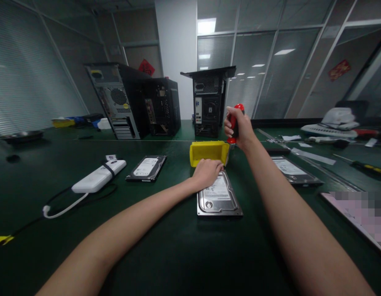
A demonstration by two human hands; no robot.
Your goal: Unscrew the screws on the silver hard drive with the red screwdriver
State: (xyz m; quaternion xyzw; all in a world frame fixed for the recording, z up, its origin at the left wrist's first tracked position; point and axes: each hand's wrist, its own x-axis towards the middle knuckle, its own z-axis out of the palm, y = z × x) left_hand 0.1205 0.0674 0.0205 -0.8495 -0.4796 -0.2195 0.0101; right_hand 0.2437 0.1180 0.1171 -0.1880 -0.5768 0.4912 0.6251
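Observation:
A silver hard drive [219, 201] with a white label lies flat on the dark green table in front of me. My left hand [208, 173] grips its far end, fingers bent over the top, and hides part of the label. My right hand [244, 128] is closed round the red and black handle of a screwdriver [239, 107], held upright. Its thin shaft points down towards the drive's far right corner; I cannot make out whether the tip touches. Just behind the drive stands a yellow plastic bin [192, 155].
Two more hard drives lie left [146, 167] and right [290, 169]. A white power strip [99, 176] with cables sits at left. Computer cases [133, 98] and another case [210, 105] stand behind. Another screwdriver [363, 165] and a pixelated flat panel [359, 218] are at right.

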